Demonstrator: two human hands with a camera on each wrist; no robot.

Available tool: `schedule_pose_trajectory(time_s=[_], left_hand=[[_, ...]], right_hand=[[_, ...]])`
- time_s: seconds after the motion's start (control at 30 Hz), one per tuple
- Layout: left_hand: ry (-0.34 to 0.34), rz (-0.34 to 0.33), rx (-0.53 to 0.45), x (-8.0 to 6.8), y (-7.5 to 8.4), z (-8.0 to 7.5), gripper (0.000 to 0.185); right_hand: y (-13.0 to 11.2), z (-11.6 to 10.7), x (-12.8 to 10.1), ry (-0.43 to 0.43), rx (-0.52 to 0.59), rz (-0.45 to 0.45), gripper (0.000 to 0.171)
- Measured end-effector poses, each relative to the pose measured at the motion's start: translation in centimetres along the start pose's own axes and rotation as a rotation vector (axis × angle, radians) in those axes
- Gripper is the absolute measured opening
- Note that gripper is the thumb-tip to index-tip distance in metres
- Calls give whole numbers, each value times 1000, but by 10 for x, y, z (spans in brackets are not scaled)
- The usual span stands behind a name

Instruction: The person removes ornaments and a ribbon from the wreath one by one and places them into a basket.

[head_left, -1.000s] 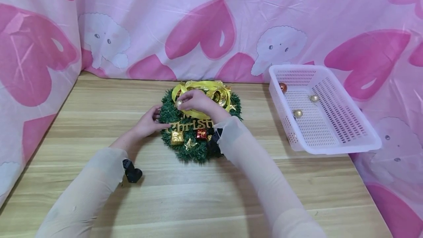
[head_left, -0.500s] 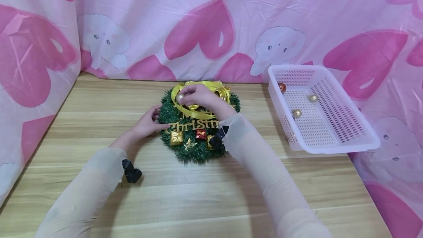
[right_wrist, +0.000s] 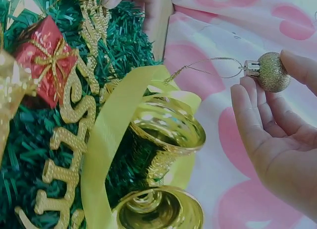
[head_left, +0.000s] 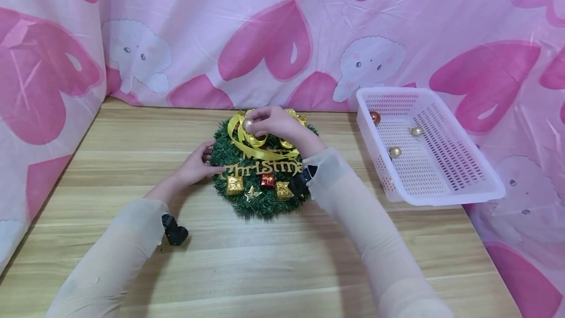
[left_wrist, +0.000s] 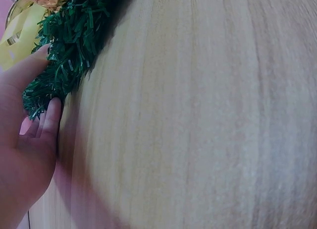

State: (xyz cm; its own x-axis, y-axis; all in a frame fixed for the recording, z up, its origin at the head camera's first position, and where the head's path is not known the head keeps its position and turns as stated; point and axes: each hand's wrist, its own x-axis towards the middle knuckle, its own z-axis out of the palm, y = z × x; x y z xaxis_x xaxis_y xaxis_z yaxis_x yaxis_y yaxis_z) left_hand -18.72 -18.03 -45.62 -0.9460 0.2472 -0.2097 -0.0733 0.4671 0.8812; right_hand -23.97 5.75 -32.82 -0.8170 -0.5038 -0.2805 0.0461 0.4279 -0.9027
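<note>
A green tinsel Christmas wreath (head_left: 223,147) lies flat on the table, bearing gold lettering (right_wrist: 79,127), small wrapped gift boxes (head_left: 267,180), a gold star (head_left: 252,193) and shiny gold bells (right_wrist: 168,132) with a yellow ribbon (right_wrist: 109,140). My left hand (head_left: 197,163) grips its left edge, thumb on top and fingers against the side, as the left wrist view shows. Over the bells, my right hand (head_left: 280,125) pinches a glittery gold bauble (right_wrist: 274,73) between thumb and fingertips. A thin gold hanging loop (right_wrist: 208,60) extends from its cap toward the wreath.
On the right stands a white perforated plastic basket (head_left: 441,200) with two gold baubles (head_left: 417,131) and a copper-coloured bauble (head_left: 375,118) inside. A pink heart-patterned cloth (head_left: 185,38) hangs behind and at both sides of the wooden table (head_left: 247,264).
My right hand has moved slightly right and up over the wreath with the bauble, uncovering more of the lettering and a gold gift box. My left hand keeps its place on the wreath.
</note>
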Motion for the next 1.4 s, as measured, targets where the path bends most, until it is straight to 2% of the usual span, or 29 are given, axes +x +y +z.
schedule_pose_trajectory(time_s=[0.33,0.57,0.9,1.13,1.4], left_hand=[[-4,-3,-5,1,-2,-1,99],[-8,-2,0,0,-1,-1,99],[-1,2,0,-1,2,1,98],[-3,-4,-7,0,1,0,98],[-5,-12,0,1,-2,-1,98]], right_hand=[[-2,-15,-9,17,-18,-9,36],[-5,-31,-20,25,-28,-33,31],[-9,-59,-37,64,-75,0,36],[-7,-78,-49,110,-68,-8,34],[-1,-102,-62,191,-82,52,37]])
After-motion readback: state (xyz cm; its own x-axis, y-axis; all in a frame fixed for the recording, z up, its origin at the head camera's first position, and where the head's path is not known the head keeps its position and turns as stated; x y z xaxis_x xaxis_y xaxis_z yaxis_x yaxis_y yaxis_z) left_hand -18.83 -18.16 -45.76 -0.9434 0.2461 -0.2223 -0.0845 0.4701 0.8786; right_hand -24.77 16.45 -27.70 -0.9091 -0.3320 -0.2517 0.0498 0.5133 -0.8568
